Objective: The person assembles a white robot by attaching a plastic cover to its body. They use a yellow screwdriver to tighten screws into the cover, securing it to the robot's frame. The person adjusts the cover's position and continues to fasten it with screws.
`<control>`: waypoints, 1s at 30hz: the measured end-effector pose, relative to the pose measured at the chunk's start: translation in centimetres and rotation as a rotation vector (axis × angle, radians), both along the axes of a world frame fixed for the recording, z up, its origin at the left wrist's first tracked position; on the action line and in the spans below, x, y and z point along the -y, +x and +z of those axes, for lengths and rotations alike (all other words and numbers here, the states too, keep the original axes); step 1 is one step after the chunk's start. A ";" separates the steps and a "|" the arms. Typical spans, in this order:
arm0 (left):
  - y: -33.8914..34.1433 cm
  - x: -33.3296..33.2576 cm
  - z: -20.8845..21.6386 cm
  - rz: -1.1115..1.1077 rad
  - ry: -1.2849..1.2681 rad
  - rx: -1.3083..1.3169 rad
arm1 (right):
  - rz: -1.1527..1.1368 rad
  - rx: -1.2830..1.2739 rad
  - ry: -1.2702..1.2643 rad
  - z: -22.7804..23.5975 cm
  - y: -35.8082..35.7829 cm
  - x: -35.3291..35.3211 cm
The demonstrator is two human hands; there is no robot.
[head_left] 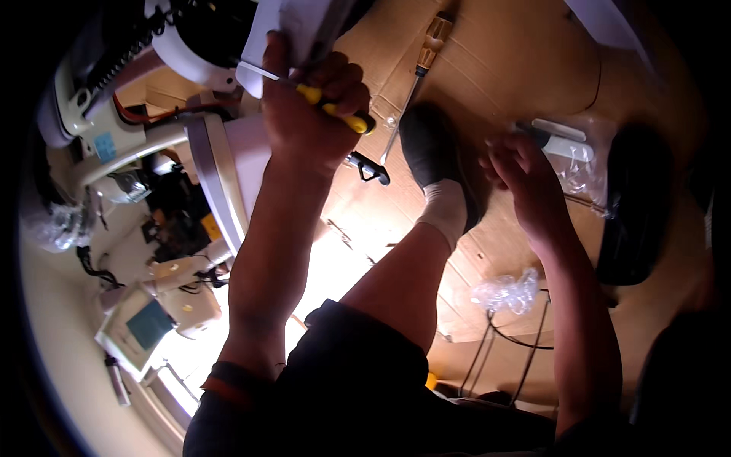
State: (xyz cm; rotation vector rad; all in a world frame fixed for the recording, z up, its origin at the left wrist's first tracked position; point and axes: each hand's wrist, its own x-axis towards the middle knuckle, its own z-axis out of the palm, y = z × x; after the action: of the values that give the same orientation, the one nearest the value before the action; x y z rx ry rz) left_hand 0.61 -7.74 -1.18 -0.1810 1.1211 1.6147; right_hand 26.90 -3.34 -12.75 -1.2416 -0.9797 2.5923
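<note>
My left hand is closed round the yellow and black handle of a screwdriver. Its thin shaft sticks out to the left, beside a pale lilac-white casing at the top of the view. The hand's thumb and fingers are close to that casing; whether they touch it I cannot tell. Further right, my right hand hangs with loosely bent fingers apart and nothing visible in them. Just beyond it lies a clear plastic bag with a white, dark-ended piece in or on it.
A long screwdriver with a wood-coloured handle lies on the cardboard floor, near my dark shoe. Another dark shoe is at right. Crumpled plastic rests by a wire stand. Pale equipment with a coiled cord fills the left.
</note>
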 end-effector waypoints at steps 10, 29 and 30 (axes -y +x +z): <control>0.0 0.2 1.4 -0.004 -0.128 0.073 | 0.211 0.061 0.105 -9.1 7.7 5.2; 0.3 1.0 1.9 0.035 -0.175 0.070 | 0.095 -0.061 -0.188 -11.8 8.3 3.5; 0.3 0.8 1.9 0.054 -0.180 0.066 | 0.105 -0.048 -0.189 -11.6 8.2 3.3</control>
State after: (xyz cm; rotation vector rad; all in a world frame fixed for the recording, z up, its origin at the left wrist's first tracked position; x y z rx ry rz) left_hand 0.91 -8.54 0.72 -0.3833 1.2192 1.5433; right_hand 35.10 -6.68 -24.35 -1.1908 -0.8292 2.8388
